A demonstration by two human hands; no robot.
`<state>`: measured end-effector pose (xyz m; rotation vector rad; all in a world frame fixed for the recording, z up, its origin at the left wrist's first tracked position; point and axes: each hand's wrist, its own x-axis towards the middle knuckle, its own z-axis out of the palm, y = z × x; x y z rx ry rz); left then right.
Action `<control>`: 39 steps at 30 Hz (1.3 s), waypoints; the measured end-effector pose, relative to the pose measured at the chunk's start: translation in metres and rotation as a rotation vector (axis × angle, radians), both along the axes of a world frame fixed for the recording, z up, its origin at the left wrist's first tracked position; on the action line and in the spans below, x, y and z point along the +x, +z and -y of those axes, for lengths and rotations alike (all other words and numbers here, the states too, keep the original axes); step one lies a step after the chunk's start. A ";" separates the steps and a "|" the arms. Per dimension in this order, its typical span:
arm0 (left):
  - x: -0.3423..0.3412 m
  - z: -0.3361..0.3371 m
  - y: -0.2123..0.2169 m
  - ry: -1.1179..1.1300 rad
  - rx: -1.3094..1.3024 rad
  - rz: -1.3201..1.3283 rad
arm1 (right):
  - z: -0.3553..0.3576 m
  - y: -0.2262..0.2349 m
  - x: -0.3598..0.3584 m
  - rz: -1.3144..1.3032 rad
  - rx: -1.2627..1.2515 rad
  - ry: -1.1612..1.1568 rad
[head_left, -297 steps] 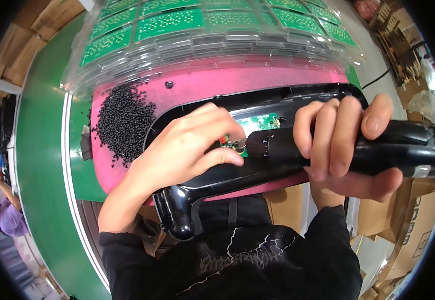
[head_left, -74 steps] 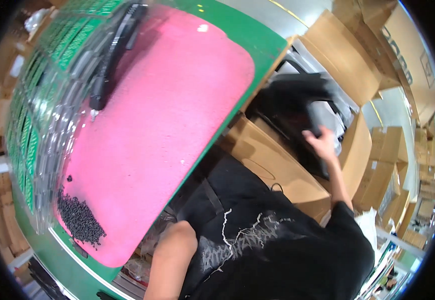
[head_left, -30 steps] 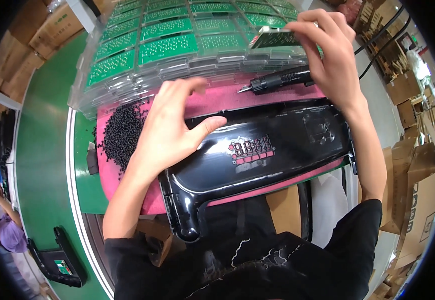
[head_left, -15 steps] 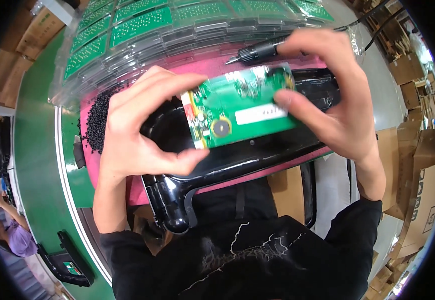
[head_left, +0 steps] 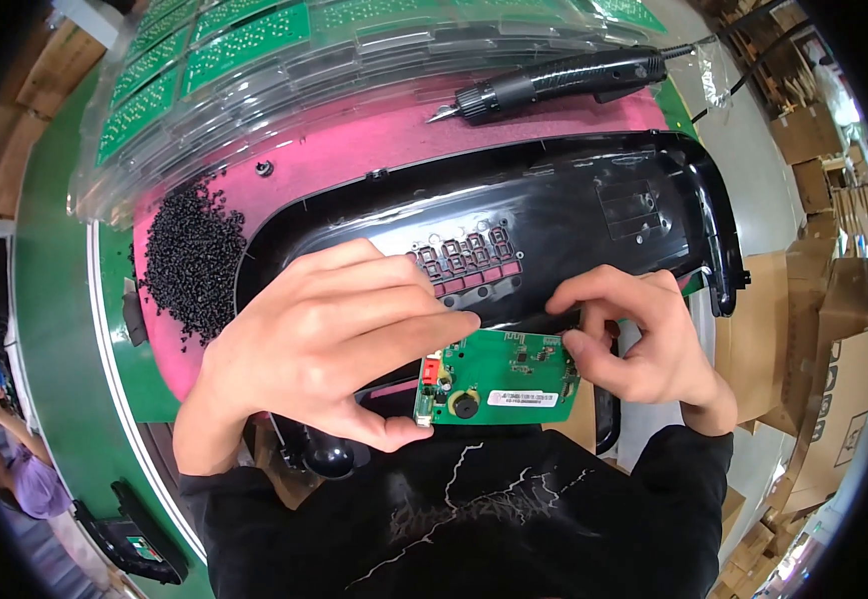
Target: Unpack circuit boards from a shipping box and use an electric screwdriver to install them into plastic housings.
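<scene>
You hold the small green circuit board (head_left: 499, 377) close to your chest, just above the near edge of the long shiny black plastic cover (head_left: 554, 215). Your left hand (head_left: 329, 344) pinches its left edge between thumb and fingers, and your right hand (head_left: 633, 344) nips its right corner with curled fingers, so it stays flat and steady. The cover lies open-side up on the soft pink mat (head_left: 354, 150), likely so it does not scratch. The black electric screwdriver (head_left: 554, 80) rests beyond it, within reach. A heap of tiny black screws (head_left: 194, 265) sits to the left, and clear trays of green boards (head_left: 254, 50) wait at the back of the desk (head_left: 54, 290).
</scene>
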<state>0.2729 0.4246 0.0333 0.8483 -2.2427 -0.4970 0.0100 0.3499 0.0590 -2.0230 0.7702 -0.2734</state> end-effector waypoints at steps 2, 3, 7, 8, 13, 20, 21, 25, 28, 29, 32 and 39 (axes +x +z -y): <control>0.000 0.002 0.000 0.015 -0.004 0.001 | 0.002 -0.006 0.000 0.090 -0.098 -0.003; 0.001 0.003 0.000 0.034 -0.010 0.004 | 0.007 -0.012 -0.006 0.135 -0.115 0.036; 0.010 0.002 0.000 0.158 0.038 0.003 | 0.013 -0.013 -0.008 0.217 0.135 -0.103; 0.012 0.003 -0.001 0.159 0.039 0.001 | 0.016 -0.013 -0.005 0.215 0.136 -0.102; 0.014 0.006 -0.007 0.241 0.133 0.040 | 0.039 -0.023 0.001 0.137 -0.172 0.120; 0.011 0.005 -0.009 0.420 0.272 0.164 | 0.055 -0.045 0.013 0.217 -0.328 0.130; 0.010 0.005 -0.010 0.435 0.269 0.190 | 0.055 -0.044 0.014 0.197 -0.339 0.136; 0.007 0.005 -0.008 0.476 0.342 0.256 | 0.053 -0.049 0.017 0.164 -0.379 0.123; 0.007 0.006 -0.009 0.476 0.371 0.270 | 0.053 -0.050 0.017 0.137 -0.405 0.123; 0.007 0.005 -0.009 0.480 0.372 0.277 | 0.052 -0.050 0.018 0.125 -0.422 0.127; 0.006 0.005 -0.010 0.485 0.363 0.279 | 0.052 -0.049 0.017 0.107 -0.441 0.131; 0.008 0.005 -0.011 0.490 0.355 0.286 | 0.051 -0.048 0.020 0.083 -0.467 0.135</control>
